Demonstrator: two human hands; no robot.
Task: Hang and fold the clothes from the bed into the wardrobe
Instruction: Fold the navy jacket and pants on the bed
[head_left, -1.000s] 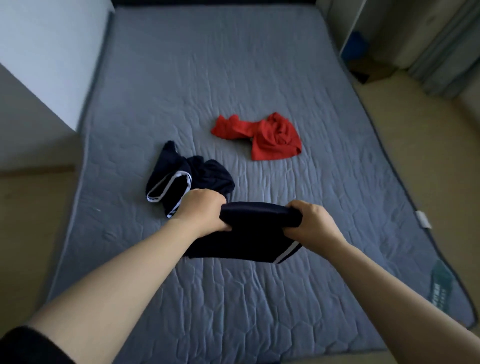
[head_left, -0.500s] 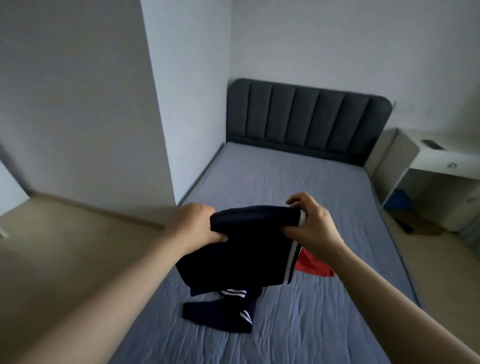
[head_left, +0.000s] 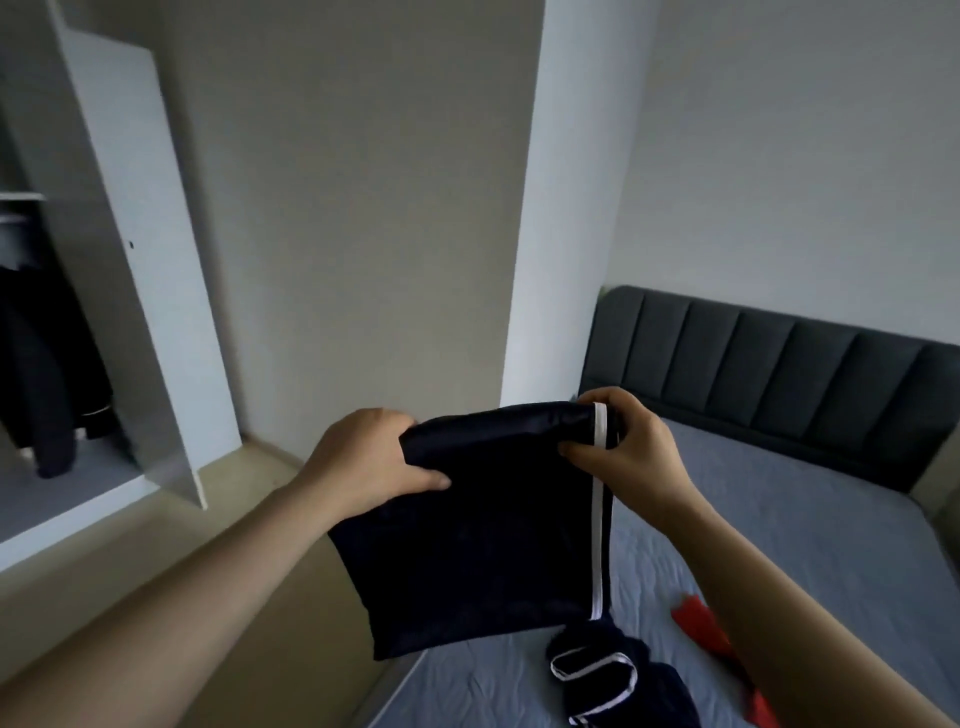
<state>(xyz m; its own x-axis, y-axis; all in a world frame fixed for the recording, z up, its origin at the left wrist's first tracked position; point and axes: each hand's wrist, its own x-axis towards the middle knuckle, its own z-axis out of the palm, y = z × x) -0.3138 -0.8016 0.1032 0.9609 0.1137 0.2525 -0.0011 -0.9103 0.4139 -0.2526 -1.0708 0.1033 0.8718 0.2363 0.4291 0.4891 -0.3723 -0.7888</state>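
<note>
I hold a folded navy garment with a white side stripe (head_left: 483, 540) up in front of me. My left hand (head_left: 363, 462) grips its top left corner and my right hand (head_left: 623, 447) pinches its top right corner by the stripe. Below it, on the grey bed (head_left: 779, 545), lie a crumpled navy garment with white trim (head_left: 613, 670) and a red garment (head_left: 706, 629), partly hidden by my right forearm. The open wardrobe (head_left: 31, 364) is at the far left, with a dark garment (head_left: 47, 374) hanging inside.
The wardrobe's white door (head_left: 150, 291) stands open toward me. A wall and a white pillar (head_left: 556, 234) sit between the wardrobe and the bed. The dark padded headboard (head_left: 779, 369) is at the right. Beige floor (head_left: 156, 561) runs between the bed and the wardrobe.
I have lifted the folded navy garment off the bed and turned left. The view swung from the mattress to the wall, and the open wardrobe has come into sight.
</note>
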